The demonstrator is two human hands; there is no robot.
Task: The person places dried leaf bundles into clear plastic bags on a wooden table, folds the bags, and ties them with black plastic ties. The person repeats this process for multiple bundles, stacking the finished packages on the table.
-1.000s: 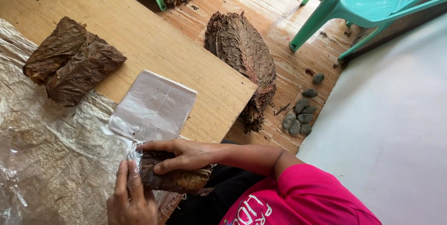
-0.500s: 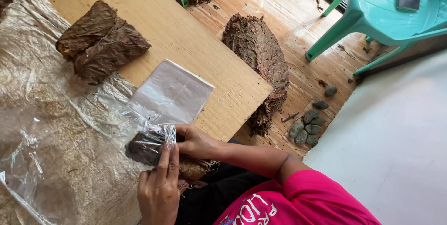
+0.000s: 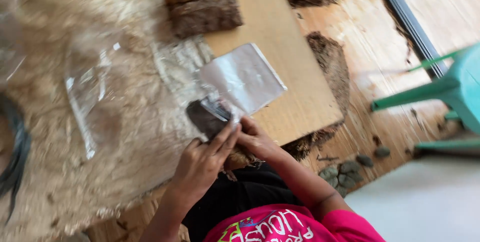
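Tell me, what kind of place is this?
Probably a small home workshop where dried leaves get packed by hand. A wooden board lies on the plank floor, brown leaf bundles sit on it, and both hands press a dark bundle at a clear plastic bag.
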